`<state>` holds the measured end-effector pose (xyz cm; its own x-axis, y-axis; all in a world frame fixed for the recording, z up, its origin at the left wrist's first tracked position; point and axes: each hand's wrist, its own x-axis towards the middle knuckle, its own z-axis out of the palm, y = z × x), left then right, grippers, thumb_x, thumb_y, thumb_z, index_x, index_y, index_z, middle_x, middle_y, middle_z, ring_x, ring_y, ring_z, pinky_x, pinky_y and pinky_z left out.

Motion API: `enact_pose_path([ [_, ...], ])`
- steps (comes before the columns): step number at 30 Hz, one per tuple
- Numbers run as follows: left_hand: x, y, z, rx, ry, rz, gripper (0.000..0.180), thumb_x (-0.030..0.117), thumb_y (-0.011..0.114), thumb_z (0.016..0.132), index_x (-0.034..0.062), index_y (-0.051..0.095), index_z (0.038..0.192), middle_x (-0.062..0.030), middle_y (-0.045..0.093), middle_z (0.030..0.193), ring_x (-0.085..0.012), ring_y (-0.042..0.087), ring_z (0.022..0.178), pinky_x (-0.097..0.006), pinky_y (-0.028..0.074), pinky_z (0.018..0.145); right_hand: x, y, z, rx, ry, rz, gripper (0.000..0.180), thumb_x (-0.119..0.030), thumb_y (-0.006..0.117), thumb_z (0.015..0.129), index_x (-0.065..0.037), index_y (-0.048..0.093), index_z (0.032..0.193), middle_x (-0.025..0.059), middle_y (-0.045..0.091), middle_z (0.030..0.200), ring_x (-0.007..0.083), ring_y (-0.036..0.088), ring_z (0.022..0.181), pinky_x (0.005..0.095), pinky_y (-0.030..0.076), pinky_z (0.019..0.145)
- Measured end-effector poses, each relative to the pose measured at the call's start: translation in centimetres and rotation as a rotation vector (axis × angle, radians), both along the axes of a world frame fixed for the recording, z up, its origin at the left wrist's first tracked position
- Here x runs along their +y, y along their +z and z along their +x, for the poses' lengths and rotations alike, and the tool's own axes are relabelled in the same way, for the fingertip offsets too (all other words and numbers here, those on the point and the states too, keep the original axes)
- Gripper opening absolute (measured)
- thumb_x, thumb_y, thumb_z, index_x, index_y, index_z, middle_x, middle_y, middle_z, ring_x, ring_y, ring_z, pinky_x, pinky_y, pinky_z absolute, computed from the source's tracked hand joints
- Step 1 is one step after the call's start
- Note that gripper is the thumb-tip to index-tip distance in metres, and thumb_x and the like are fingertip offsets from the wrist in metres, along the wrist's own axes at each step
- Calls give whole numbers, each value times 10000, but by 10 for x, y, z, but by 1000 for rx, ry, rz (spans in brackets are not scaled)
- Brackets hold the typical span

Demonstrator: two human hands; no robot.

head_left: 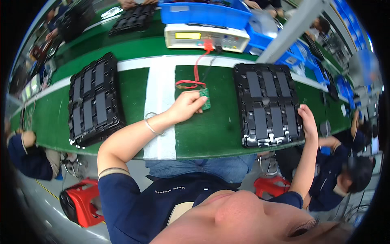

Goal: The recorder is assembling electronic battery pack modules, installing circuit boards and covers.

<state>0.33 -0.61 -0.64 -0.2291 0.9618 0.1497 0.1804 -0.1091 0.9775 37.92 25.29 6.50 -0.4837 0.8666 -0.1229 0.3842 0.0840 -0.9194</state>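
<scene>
Our left hand (186, 106) has its fingers (200, 100) closed in a pinch on the green board (206, 104). They hide part of it. The board is over the green bench (203, 136), between the left tray (93, 96) and the right tray (266, 100). Its long side seems to run away from us, and its far end tips a little left. Red wires (196, 73) show by that end; we cannot tell if they join it. Our right hand (309, 123) has its fingers a bit bent at the right edge of the right tray. We cannot tell if they grip it. That black tray is longest going away from us, too. The meter (185, 40) sits past the wires.
</scene>
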Motion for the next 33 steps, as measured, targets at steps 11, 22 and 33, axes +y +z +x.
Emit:
enact_pose_path([
  [11, 1, 1, -1, 27, -35, 41, 329, 242, 489, 859, -11, 501, 649, -69, 546, 559, -133, 569, 524, -273, 447, 503, -53, 24, -60, 543, 309, -78, 490, -216, 428, 863, 69, 331, 1249, 153, 491, 1160, 214, 526, 1016, 308, 411, 881],
  [22, -33, 40, -10, 334, 67, -68, 214, 145, 536, 790, -6, 469, 653, -78, 535, 678, -124, 548, 662, -269, 416, 551, -164, 38, -265, 483, 613, -377, 641, -74, 535, 778, 45, 220, 1323, 110, 319, 1345, 163, 301, 1231, 300, 224, 1021],
  [33, -39, 29, -17, 379, 74, -75, 243, 181, 537, 796, -5, 486, 649, -84, 538, 653, -151, 554, 637, -285, 420, 548, -316, 8, -460, 538, 822, -718, 635, -19, 512, 831, -37, 127, 1335, 148, 503, 1079, 200, 496, 978, 339, 402, 866],
])
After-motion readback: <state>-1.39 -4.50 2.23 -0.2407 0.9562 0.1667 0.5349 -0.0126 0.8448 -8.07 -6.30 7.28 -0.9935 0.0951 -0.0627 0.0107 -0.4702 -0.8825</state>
